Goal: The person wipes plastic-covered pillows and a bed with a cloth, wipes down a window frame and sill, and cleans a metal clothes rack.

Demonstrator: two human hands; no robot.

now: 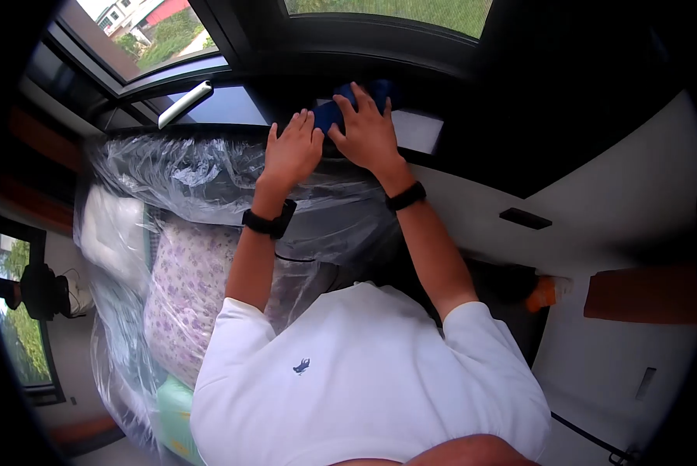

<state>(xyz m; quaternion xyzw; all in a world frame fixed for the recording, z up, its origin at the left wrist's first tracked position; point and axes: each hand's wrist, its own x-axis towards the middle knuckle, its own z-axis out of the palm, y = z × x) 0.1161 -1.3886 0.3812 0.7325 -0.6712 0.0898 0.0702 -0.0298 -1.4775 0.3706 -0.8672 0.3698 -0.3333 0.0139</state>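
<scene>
White shirt [364,373] occupies the foreground. Left hand [293,151] is unclenched, fingers extended at the edge of the blue cloth [327,116]; contact cannot be confirmed. Right hand [366,136] lies spread over the cloth, which rests on the dark ledge [279,95] below the window [391,15].

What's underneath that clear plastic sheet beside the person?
Through the plastic sheet you can see a purple-flowered bundle, something white and something green. Whatever lies beneath those is covered, so I can't tell.
</scene>
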